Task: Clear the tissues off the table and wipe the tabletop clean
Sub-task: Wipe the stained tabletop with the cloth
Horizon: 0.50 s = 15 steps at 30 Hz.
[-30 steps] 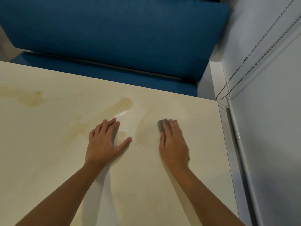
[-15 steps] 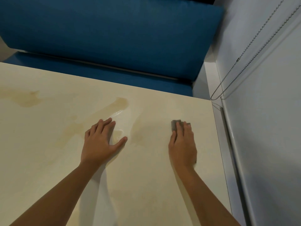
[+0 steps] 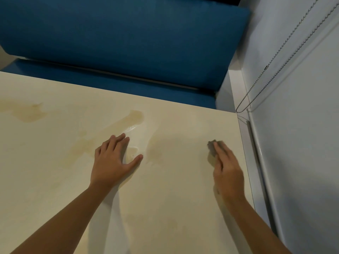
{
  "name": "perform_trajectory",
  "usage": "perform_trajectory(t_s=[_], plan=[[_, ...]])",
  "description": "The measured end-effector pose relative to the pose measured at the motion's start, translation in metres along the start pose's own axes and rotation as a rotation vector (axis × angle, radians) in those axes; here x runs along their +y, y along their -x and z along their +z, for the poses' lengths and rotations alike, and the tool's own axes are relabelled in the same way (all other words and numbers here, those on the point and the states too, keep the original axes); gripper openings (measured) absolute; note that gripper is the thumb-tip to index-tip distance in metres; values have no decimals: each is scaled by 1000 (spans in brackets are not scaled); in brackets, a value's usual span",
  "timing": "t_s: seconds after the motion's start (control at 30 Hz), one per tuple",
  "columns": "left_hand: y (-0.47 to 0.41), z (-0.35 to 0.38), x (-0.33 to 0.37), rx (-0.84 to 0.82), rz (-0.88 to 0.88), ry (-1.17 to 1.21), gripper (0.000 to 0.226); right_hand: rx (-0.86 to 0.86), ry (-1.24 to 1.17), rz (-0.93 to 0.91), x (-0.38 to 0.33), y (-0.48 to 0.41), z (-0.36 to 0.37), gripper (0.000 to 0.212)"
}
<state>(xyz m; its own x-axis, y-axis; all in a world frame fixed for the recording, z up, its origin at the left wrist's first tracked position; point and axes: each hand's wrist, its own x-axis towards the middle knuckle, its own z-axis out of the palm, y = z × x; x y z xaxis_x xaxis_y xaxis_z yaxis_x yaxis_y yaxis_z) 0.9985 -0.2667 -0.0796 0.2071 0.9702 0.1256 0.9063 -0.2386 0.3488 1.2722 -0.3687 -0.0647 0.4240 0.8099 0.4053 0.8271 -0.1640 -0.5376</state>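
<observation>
Desk (image 3: 55, 180) surface is cream-coloured. Its far edge crosses the view from 10 o'clock to a corner at 3 o'clock, and its right edge runs from that corner toward 4 o'clock.

1. Left hand (image 3: 113, 158), at 8 o'clock: lies palm-down and flat on the desk, fingers straight and close together, thumb spread toward 3 o'clock. It holds nothing.
2. Right hand (image 3: 227, 167), at 4 o'clock: straight fingers press flat on a grey wiping cloth (image 3: 211, 146). The cloth is blurred and shows only beyond the fingertips. This hand sits near the right edge of the desk, just beside the white ledge (image 3: 244, 136).
3. Open room: bare desk surface lies between the two hands and continues toward 6 o'clock between the forearms.
4. Soiling: a tan stain (image 3: 135, 115) lies at 1 o'clock of the left hand, with a glossy wet patch (image 3: 134, 129) just past the fingertips. A second stain (image 3: 29, 112) lies at 9 o'clock, near the picture border.
5. Surroundings: a blue bench cushion (image 3: 128, 43) stands beyond the far edge at 12 o'clock. A white wall (image 3: 302, 143) rises at 3 o'clock, with a bead chain (image 3: 275, 55) hanging against it.
</observation>
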Motion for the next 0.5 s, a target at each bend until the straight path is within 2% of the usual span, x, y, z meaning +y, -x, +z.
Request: perform_trajectory(t_s=[0.07,0.2,0.3,0.4,0.5], plan=[[0,0,0,7,3,6,79,-6,45,23,12,-12,-1,35],[0,-1,-1,15,10,7,78,-203,232,8,20,-18,17,39],[0,0,-1,17,10,6,77,-282,249,95,12,-17,31,41],[0,0,-2,12,7,11,77,-306,285,28,-12,-6,44,43],[0,0,-1,5,6,19,78,-369,188,-36,-49,14,50,55]])
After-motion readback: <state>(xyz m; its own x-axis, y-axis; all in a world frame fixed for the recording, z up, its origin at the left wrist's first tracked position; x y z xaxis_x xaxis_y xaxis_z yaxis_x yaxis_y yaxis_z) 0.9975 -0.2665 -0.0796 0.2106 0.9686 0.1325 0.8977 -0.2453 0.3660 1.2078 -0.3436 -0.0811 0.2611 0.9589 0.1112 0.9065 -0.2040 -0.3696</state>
